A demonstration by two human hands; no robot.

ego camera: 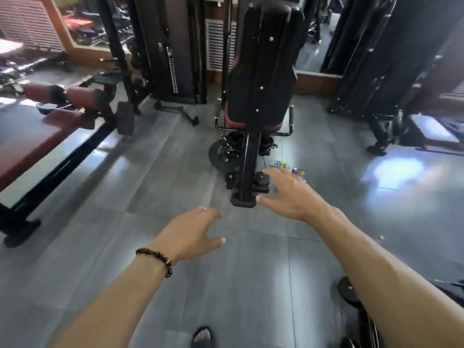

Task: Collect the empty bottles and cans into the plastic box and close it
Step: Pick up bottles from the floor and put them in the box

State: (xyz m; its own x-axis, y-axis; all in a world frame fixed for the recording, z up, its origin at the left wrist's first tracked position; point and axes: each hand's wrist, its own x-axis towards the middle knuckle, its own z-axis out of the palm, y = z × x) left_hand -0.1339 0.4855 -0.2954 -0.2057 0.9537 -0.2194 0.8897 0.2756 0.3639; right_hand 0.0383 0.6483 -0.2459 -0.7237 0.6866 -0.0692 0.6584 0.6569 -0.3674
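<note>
A small cluster of bottles and cans (285, 166) lies on the grey floor just right of the black gym bench's base, partly hidden behind my right hand. My right hand (291, 194) is stretched forward above the floor in front of that cluster, fingers spread and holding nothing. My left hand (193, 232), with a ring and a bead bracelet on the wrist, hovers lower and to the left, fingers relaxed and empty. No plastic box shows in this view.
An upright black and red bench (261, 71) with a post and weight plates (226, 156) stands straight ahead. A flat red bench (37, 144) runs along the left. Black machines stand at the right (391, 71). A weight plate (347, 290) lies at lower right, my sandalled foot (203, 336) below.
</note>
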